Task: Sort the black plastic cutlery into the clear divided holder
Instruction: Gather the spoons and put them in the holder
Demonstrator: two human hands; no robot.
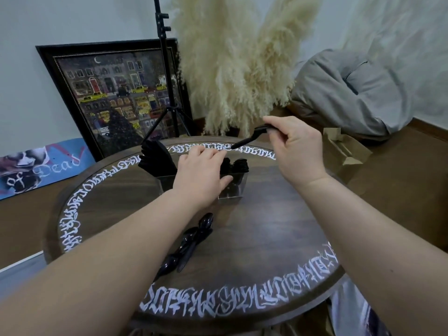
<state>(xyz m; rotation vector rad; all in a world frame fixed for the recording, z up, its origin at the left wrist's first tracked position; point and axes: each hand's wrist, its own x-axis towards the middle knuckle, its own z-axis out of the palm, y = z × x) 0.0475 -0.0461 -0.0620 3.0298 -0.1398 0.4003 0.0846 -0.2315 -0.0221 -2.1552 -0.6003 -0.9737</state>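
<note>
Right hand [294, 151] is raised over the far right part of the round table [254, 238], fingers curled and pinching one black cutlery piece [252, 137]. The piece slants down to the left, its lower tip hanging above and just beyond the clear holder [231, 187]; whether it's a fork or a knife I can't tell.

Left hand [201, 175] lies on top of the holder, fingers fairly straight and pointing right, thumb down along the near wall. It covers the middle of the holder, so that compartment's contents are hidden.

The holder sits on the far half of the table, between the two hands. Left compartment: a fan of black forks [156, 157], tines up, leaning left. Right compartment: black rounded ends [238, 166] stick up, just right of the left hand's fingertips.

Loose black spoons [191, 241] lie in a line on the table near the left forearm, well apart from the holder on its near side.
</note>
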